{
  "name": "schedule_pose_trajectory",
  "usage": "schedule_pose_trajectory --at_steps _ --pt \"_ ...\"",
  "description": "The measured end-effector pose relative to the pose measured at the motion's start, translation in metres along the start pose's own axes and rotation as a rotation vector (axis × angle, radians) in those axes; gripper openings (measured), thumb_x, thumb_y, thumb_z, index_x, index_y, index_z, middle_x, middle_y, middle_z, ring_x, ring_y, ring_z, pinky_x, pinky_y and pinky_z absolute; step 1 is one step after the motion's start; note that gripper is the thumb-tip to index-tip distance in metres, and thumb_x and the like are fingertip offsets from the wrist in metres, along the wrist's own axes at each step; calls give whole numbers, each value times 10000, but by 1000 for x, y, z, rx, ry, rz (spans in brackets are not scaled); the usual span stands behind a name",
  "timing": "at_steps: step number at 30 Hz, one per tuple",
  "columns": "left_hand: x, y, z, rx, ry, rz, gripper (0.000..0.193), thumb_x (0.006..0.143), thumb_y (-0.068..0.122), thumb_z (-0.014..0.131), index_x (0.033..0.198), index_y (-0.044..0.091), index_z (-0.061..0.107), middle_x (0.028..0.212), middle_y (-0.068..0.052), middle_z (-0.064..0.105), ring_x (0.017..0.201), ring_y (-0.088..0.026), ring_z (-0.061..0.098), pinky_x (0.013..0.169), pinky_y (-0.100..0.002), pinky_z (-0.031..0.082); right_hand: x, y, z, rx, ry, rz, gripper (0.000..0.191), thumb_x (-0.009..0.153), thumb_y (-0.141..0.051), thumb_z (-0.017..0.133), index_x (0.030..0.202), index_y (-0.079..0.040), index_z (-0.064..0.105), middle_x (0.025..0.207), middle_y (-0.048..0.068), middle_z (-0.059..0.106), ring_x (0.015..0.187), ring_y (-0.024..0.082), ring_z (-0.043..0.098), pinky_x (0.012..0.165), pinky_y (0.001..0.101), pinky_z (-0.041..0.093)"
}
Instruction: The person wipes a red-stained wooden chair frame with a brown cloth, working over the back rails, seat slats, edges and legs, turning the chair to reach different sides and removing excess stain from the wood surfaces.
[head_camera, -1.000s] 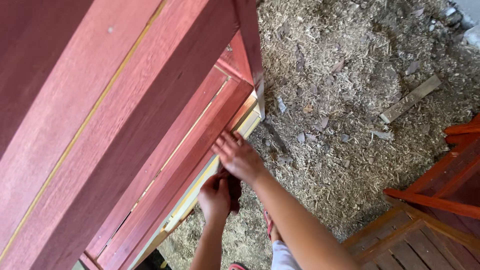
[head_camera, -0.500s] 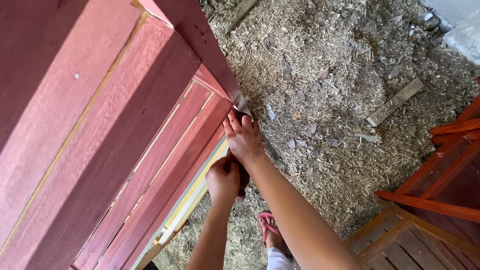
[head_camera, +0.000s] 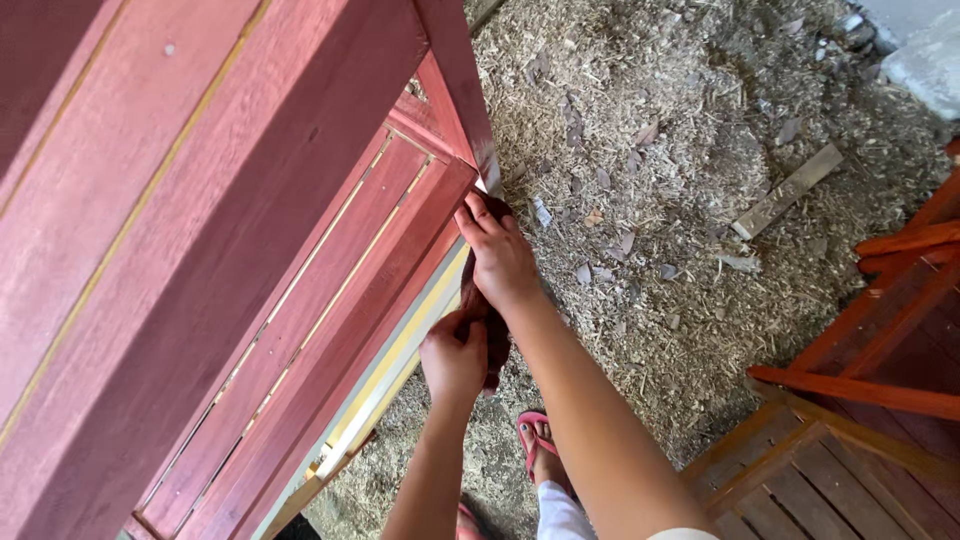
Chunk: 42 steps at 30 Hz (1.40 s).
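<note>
Down beside the red-stained wooden frame (head_camera: 250, 280), the right hand (head_camera: 497, 255) lies with its fingers together, pressed flat on a dark reddish cloth (head_camera: 492, 330) against the frame's lower edge. Just below it, the left hand (head_camera: 452, 360) pinches the same cloth, fingers curled around its hanging end. Away from the frame, wood shavings (head_camera: 680, 200) cover the ground, with a loose wooden offcut (head_camera: 787, 190) lying among them. A pink sandal (head_camera: 535, 440) shows under the forearms.
</note>
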<state>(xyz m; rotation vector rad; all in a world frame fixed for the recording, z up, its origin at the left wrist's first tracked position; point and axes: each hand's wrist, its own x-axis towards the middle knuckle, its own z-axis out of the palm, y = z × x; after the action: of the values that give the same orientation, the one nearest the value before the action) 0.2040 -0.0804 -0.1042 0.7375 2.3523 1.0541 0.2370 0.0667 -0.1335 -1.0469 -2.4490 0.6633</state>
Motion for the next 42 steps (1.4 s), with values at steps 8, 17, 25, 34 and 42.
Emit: schedule_pose_trajectory --at_steps 8,17,25,34,42 --pt "2 -32 -40 -20 21 -62 288 805 199 710 1041 55 788 840 -195 766 766 -291 781 742 -392 601 -40 -29 27 113 49 9 593 876 50 465 1433 -113 589 1569 66 477 1221 395 589 1056 479 443" --pt "-44 -116 -105 155 54 -220 257 816 225 726 1021 95 811 856 -157 789 764 -275 788 752 -404 618 -118 -128 77 -33 -86 -131 431 996 -64 516 1373 -233 638 1554 -27 514 1071 258 642 910 384 555" --pt "-6 -67 -64 120 -13 -21 311 781 228 729 1052 91 796 870 -181 772 782 -305 777 754 -404 612 -52 -50 37 -184 -190 -33 580 900 -5 545 1330 -378 658 1465 -135 578 794 188 675 653 337 587" --pt "35 24 -7 82 -102 19 331 773 241 719 1080 137 791 889 -186 757 799 -347 750 773 -434 590 26 12 -17 -477 -99 84 410 989 -229 563 1384 -332 586 1559 -146 467 1040 272 690 777 517 588" --pt "27 23 -8 27 -119 -32 283 772 201 695 1017 99 791 882 -166 772 791 -309 765 786 -403 600 18 -23 -19 -393 -400 318 610 993 -210 450 1588 -222 316 1705 -86 155 1015 290 688 843 541 556"
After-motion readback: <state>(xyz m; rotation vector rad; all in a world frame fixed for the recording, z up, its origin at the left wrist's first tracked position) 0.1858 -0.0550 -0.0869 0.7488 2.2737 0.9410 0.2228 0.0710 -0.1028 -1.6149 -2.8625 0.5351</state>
